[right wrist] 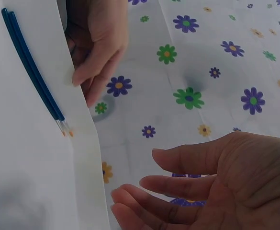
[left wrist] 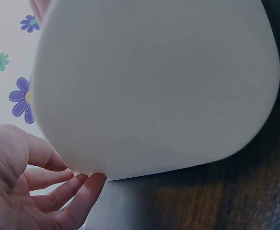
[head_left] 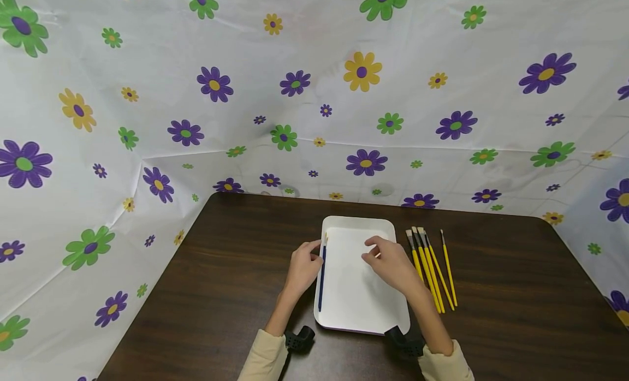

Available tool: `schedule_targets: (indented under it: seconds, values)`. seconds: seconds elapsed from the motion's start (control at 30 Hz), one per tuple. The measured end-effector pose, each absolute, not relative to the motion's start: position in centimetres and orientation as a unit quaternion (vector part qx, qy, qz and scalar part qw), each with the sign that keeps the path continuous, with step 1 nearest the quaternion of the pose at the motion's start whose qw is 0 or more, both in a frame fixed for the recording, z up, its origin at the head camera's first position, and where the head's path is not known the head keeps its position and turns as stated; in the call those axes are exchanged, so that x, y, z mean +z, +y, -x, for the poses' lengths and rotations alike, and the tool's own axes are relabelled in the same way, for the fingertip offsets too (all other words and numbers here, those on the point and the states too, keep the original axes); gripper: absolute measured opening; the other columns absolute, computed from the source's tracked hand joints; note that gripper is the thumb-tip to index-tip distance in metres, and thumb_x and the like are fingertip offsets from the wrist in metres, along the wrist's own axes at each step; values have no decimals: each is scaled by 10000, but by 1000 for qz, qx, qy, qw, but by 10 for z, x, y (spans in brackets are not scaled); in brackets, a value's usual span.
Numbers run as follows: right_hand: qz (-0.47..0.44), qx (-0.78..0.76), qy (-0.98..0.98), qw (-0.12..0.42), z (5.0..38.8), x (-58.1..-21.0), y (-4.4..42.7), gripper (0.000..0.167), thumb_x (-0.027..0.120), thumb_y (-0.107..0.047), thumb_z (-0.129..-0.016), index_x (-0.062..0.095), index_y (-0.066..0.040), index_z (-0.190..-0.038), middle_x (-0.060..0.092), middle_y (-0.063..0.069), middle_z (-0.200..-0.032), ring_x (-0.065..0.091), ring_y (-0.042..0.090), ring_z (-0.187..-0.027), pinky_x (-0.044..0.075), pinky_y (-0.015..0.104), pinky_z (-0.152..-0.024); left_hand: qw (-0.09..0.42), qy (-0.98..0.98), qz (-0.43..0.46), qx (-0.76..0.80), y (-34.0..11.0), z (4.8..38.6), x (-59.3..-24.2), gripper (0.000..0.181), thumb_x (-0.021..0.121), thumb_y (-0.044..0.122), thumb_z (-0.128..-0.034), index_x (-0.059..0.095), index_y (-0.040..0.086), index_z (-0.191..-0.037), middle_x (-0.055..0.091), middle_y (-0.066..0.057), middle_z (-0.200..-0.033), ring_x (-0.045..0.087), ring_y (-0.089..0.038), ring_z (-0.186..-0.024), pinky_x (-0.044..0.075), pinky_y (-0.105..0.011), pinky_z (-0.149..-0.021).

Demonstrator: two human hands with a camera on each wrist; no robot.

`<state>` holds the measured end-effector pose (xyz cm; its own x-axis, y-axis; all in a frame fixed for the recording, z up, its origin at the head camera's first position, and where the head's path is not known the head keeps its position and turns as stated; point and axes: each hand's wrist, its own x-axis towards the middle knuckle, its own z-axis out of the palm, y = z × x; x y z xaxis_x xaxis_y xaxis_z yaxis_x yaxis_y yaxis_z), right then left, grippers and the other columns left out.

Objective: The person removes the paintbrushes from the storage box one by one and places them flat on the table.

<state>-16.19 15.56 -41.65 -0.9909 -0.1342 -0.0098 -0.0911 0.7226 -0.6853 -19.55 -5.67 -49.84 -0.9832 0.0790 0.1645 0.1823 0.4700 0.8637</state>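
A white tray [head_left: 351,277] lies on the table in the head view. My left hand [head_left: 302,269] is at its left rim, and in the left wrist view that hand [left wrist: 44,187] pinches the rim between thumb and fingers. Two slim blue paintbrushes [right wrist: 33,67] lie side by side along the tray's left wall, bristles toward the far end. Over the tray's right part, my right hand [head_left: 393,263] hovers with loosely bent fingers. The right wrist view shows the same hand [right wrist: 187,187] holding nothing, its fingertips near the tray's edge.
Several yellow-handled paintbrushes [head_left: 432,272] lie on the dark wooden table [head_left: 516,283] to the right of the tray, one slightly apart [head_left: 448,269]. A white flowered cloth [head_left: 314,108] hangs behind the table and along both sides.
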Motion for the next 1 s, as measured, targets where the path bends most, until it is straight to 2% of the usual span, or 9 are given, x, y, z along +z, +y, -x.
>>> schedule_targets:
  seconds: [0.63,0.87,1.0]
  values:
    - [72,-368,926,47,167,-424,132,355,705,-75,-949,640,81,-1262,697,113,-923,622,216,-770,571,369,-684,48,-856,69,-511,-53,197,-497,436,566,-65,-908,646,-86,-1335,657,-237,-1236,700,-294,-894,594,-403,-726]
    - [56,-402,913,41,168,-438,119,432,722,-63,-924,602,103,-1305,691,194,-1043,686,298,-911,592,426,-752,51,-854,72,-513,-54,197,-498,429,571,-74,-901,651,-94,-1321,660,-240,-1225,700,-294,-884,602,-404,-727]
    - [49,-414,908,39,168,-445,113,424,734,-57,-911,605,112,-1278,684,204,-1059,695,314,-914,588,440,-765,48,-850,73,-519,-55,197,-498,419,569,-74,-904,657,-89,-1313,659,-239,-1225,705,-298,-882,605,-408,-728]
